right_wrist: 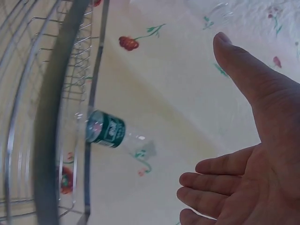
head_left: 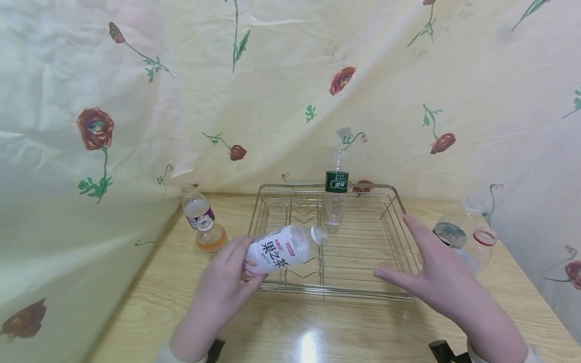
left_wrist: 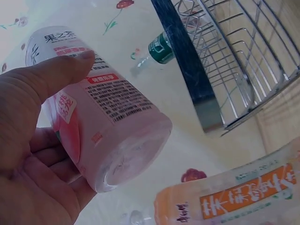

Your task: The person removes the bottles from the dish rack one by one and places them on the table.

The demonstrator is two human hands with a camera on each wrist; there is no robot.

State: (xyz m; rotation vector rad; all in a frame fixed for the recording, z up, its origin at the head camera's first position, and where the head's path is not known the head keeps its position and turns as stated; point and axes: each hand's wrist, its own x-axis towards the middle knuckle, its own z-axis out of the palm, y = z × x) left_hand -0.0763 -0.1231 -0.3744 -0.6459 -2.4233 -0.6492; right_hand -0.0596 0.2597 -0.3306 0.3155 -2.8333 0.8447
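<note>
My left hand [head_left: 229,272] grips a plastic drink bottle [head_left: 277,249] with a pale pink-and-white label. The bottle lies tilted above the left front of a metal wire basket [head_left: 363,292], its white cap end toward the basket's middle. In the left wrist view, the thumb presses the label of that bottle [left_wrist: 117,103], and its base faces the camera. Over the basket's right side, my right hand [head_left: 436,267] has its thumb and fingers spread, holding nothing. A clear bottle with a green label [head_left: 337,182] stands cap-down at the back of the basket.
Left of the basket stand a purple-labelled bottle [head_left: 197,207] and a bottle of orange drink [head_left: 211,237]. Several clear bottles, one with a red-ringed mouth [head_left: 484,237], stand at the right, partly behind my right hand. A flowered cloth [head_left: 281,101] hangs behind the wooden table [head_left: 150,307].
</note>
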